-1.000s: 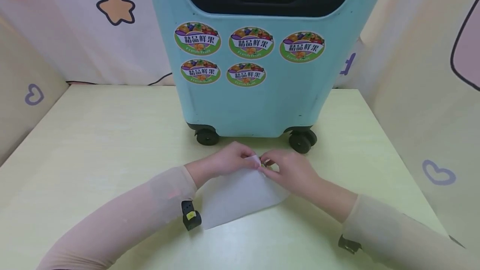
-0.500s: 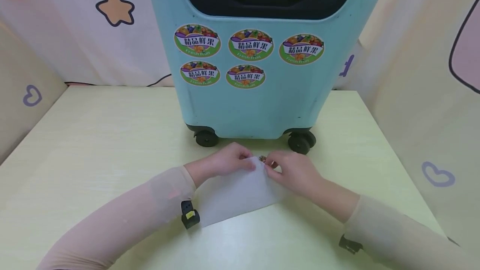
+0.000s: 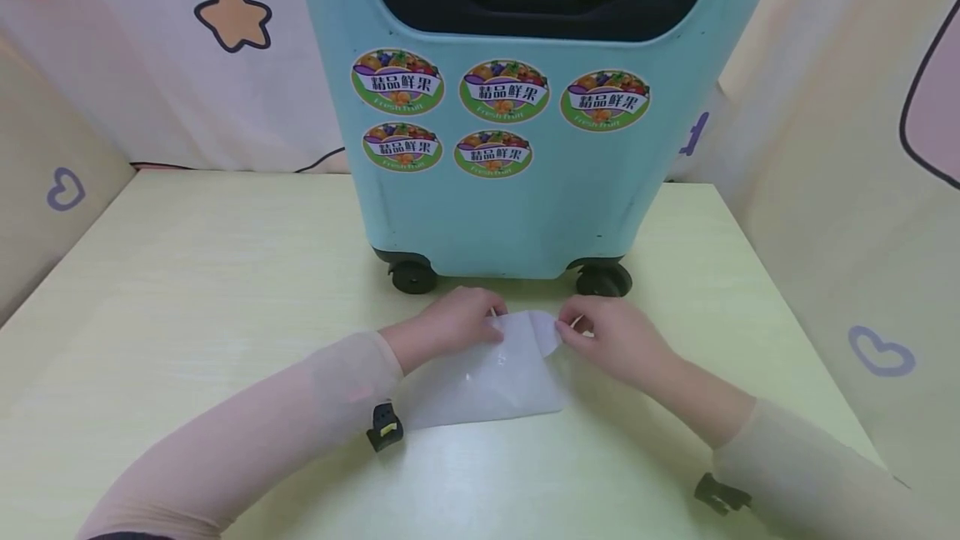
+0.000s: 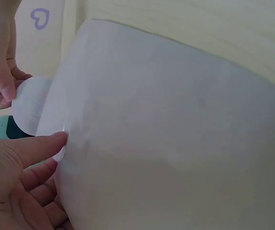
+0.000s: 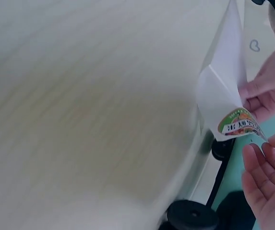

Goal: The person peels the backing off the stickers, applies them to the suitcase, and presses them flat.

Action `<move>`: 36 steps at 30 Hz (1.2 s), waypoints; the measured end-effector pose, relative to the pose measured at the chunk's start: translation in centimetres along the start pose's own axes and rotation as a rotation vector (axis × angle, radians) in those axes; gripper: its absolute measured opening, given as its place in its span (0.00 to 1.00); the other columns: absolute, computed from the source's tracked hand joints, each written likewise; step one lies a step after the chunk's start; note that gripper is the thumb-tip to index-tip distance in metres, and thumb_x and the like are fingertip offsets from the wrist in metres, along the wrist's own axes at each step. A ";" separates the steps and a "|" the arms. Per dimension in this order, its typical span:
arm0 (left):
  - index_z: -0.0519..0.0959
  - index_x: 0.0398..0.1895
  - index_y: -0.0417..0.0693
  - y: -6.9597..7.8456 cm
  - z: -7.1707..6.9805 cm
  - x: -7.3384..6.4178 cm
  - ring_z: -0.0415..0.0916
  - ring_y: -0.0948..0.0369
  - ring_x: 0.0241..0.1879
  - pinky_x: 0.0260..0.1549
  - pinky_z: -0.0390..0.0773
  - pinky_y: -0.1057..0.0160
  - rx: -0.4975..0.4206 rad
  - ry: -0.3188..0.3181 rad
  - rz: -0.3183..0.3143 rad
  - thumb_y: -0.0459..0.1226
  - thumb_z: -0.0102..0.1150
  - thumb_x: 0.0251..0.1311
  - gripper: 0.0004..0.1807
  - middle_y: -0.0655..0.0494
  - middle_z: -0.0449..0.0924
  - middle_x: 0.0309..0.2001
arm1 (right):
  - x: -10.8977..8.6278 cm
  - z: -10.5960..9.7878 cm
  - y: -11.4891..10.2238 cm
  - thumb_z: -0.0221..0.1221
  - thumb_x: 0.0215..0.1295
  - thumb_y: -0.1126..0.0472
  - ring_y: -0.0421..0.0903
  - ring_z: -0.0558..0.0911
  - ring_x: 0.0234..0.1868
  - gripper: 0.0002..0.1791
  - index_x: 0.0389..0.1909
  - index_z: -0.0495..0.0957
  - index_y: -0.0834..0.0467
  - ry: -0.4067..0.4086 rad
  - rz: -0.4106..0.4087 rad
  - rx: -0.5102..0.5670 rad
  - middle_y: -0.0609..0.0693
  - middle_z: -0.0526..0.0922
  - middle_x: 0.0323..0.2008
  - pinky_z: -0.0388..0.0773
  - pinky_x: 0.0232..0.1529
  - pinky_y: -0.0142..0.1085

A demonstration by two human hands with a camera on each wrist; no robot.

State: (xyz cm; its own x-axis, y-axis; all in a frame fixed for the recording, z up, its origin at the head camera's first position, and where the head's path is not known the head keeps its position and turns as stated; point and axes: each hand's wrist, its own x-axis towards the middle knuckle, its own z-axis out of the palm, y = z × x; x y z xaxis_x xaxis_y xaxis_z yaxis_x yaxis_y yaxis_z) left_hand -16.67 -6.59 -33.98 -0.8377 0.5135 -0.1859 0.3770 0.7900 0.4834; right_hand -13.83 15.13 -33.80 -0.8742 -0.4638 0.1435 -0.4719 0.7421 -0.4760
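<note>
My left hand (image 3: 457,325) pinches the backing sheet's (image 3: 487,382) far corner down to anchor it; my right hand (image 3: 611,340) pinches the round sticker (image 5: 240,123) just beside that grip, half lifted from the sheet, below the suitcase (image 3: 525,182) wheels

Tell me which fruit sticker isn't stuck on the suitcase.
The sticker pinched by the right hand, half peeled off the white backing sheet that the left hand holds. The five other stickers sit flat on the blue suitcase.
</note>
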 end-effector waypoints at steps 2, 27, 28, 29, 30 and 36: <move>0.79 0.45 0.43 -0.1 0.1 0.1 0.74 0.59 0.38 0.41 0.73 0.62 0.020 -0.003 -0.012 0.36 0.63 0.55 0.14 0.53 0.80 0.40 | -0.2 -0.4 0.3 0.58 0.59 0.63 0.40 0.79 0.30 0.02 0.29 0.79 0.54 -0.002 0.019 0.009 0.41 0.80 0.26 0.75 0.32 0.36; 0.78 0.51 0.46 0.1 0.9 0.3 0.76 0.58 0.43 0.42 0.74 0.59 0.150 -0.016 -0.034 0.39 0.62 0.58 0.17 0.53 0.79 0.48 | -1.3 -3.8 0.2 0.58 0.61 0.64 0.43 0.79 0.31 0.03 0.32 0.79 0.58 0.094 0.078 0.064 0.45 0.82 0.28 0.76 0.35 0.40; 0.77 0.51 0.46 0.1 0.9 0.2 0.76 0.58 0.44 0.43 0.74 0.58 0.150 -0.011 -0.035 0.39 0.62 0.58 0.18 0.53 0.79 0.48 | -1.3 -3.8 0.1 0.57 0.61 0.65 0.43 0.80 0.31 0.03 0.32 0.79 0.58 0.095 0.079 0.074 0.45 0.82 0.28 0.77 0.35 0.39; 0.77 0.52 0.46 0.1 0.9 0.2 0.76 0.57 0.45 0.43 0.74 0.58 0.152 -0.005 -0.036 0.40 0.61 0.58 0.18 0.54 0.79 0.49 | -1.3 -3.8 0.0 0.57 0.61 0.65 0.43 0.79 0.30 0.03 0.32 0.79 0.58 0.097 0.079 0.082 0.45 0.82 0.28 0.76 0.35 0.39; 0.77 0.52 0.47 0.2 0.9 0.1 0.75 0.58 0.45 0.43 0.74 0.58 0.150 0.006 -0.035 0.40 0.61 0.58 0.18 0.54 0.79 0.48 | -1.3 -3.7 -0.2 0.58 0.61 0.65 0.43 0.79 0.30 0.03 0.31 0.79 0.59 0.098 0.081 0.089 0.46 0.82 0.28 0.76 0.35 0.39; 0.82 0.40 0.48 1.1 0.4 -1.1 0.74 0.63 0.34 0.36 0.74 0.65 0.013 0.227 0.061 0.37 0.57 0.60 0.08 0.60 0.79 0.33 | -1.3 -3.2 -0.6 0.58 0.61 0.66 0.42 0.79 0.29 0.02 0.30 0.79 0.58 0.129 0.081 0.089 0.45 0.81 0.27 0.76 0.34 0.39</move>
State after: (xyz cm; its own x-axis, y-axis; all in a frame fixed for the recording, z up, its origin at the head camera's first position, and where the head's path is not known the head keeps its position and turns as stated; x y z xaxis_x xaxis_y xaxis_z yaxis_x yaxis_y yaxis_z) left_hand -15.16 -6.14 -33.55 -0.8800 0.4732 0.0413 0.4337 0.7649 0.4763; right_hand -12.80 16.81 -30.90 -0.9190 -0.3343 0.2090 -0.3925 0.7258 -0.5650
